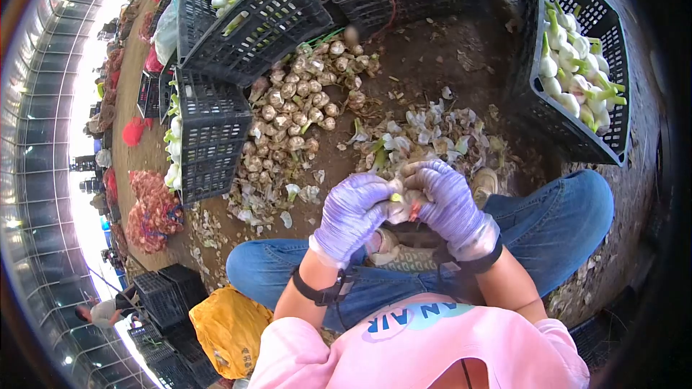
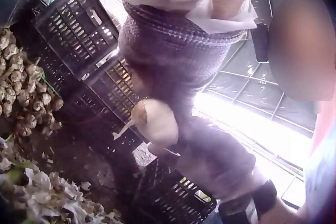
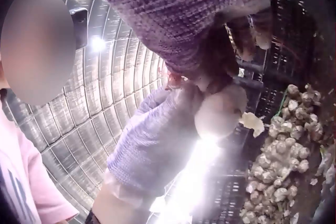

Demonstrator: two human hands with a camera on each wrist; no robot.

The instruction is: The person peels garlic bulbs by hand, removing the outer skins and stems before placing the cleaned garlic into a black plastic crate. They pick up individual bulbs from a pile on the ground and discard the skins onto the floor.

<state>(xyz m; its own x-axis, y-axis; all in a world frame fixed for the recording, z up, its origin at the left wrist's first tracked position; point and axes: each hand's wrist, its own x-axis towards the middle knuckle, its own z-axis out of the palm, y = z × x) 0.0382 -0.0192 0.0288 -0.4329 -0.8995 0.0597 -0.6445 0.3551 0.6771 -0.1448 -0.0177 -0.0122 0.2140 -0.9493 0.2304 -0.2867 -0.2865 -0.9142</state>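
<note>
Between both hands, above the crossed legs, is a garlic bulb (image 1: 395, 210) with a short green stem end. Its pale round body (image 2: 159, 123) fills the middle of the left wrist view, with a flap of loose skin hanging off one side. The left hand (image 1: 353, 215), in a purple knit glove over a clear plastic one, grips the bulb with thumb and fingers. From the other side the right hand (image 1: 448, 202), gloved alike, pinches at the bulb with curled fingers. A small reddish patch (image 1: 416, 209) shows by the right fingertips; I cannot tell what it is.
Unpeeled garlic bulbs (image 1: 295, 104) lie heaped on the ground ahead, beside a pile of shed skins (image 1: 432, 130). Black crates of cleaned garlic stand left (image 1: 213, 140) and right (image 1: 530, 94). A yellow bag (image 1: 231, 331) is by the left knee.
</note>
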